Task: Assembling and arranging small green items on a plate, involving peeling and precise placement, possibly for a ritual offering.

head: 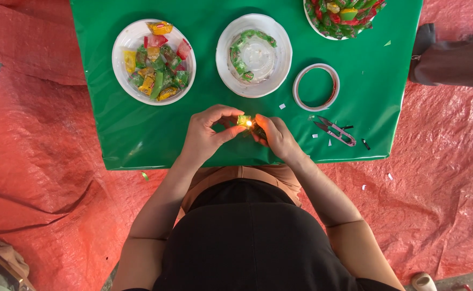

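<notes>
My left hand [207, 134] pinches a small green wrapped candy [243, 119] between thumb and fingers, just above the green table [139, 129]. My right hand [274, 136] is closed around a small dark object, mostly hidden, that gives a bright flame or spark [249, 123] right at the candy's edge. Both hands meet near the table's front edge.
A white plate [123, 43] holds several mixed wrapped candies. A middle plate [279, 59] holds a chain of green candies. A third heaped plate [322, 33] sits at the far right. A tape ring [300, 89] and thread snips [336, 131] lie to the right. Another person's leg [457, 62] is beside the table.
</notes>
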